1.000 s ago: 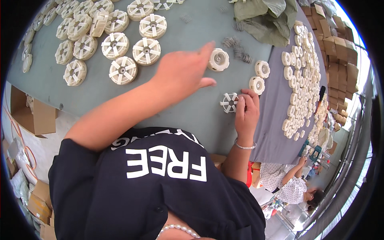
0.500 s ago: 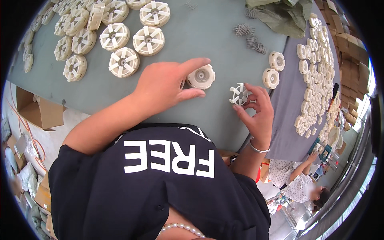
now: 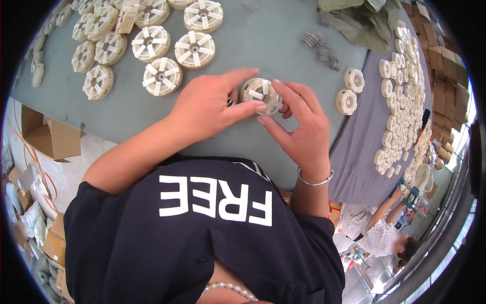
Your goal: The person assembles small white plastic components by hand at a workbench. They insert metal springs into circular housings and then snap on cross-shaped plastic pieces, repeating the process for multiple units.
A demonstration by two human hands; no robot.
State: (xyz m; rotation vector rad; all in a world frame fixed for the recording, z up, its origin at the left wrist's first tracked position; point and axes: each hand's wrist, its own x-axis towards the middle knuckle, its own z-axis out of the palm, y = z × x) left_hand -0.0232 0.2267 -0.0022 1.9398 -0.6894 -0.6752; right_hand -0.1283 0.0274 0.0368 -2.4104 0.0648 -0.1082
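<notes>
A round cream plastic housing (image 3: 246, 91) lies on the grey-green table in front of me. Thumb and forefinger of my left hand (image 3: 205, 106) reach round its left side; the thumb touches its near rim. Something dark and metallic, perhaps a coil spring (image 3: 231, 99), shows at the left palm, mostly hidden. My right hand (image 3: 304, 114) grips a white spoked plastic ring (image 3: 273, 101) by its edge and holds it over the housing's right part, slightly tilted. Whether the ring is fully seated cannot be seen.
Many finished-looking spoked round pieces (image 3: 161, 76) stand at the upper left. Two round housings (image 3: 347, 102) sit near the table's right edge. Coil springs (image 3: 324, 50) lie by a green plastic bag (image 3: 362, 20). A grey-covered surface (image 3: 362, 152) holds many rings; a co-worker (image 3: 379, 233) is beyond.
My right hand has moved left and up, bringing the white spoked ring from beside the housing onto it. My left thumb has closed in on the housing's near rim.
</notes>
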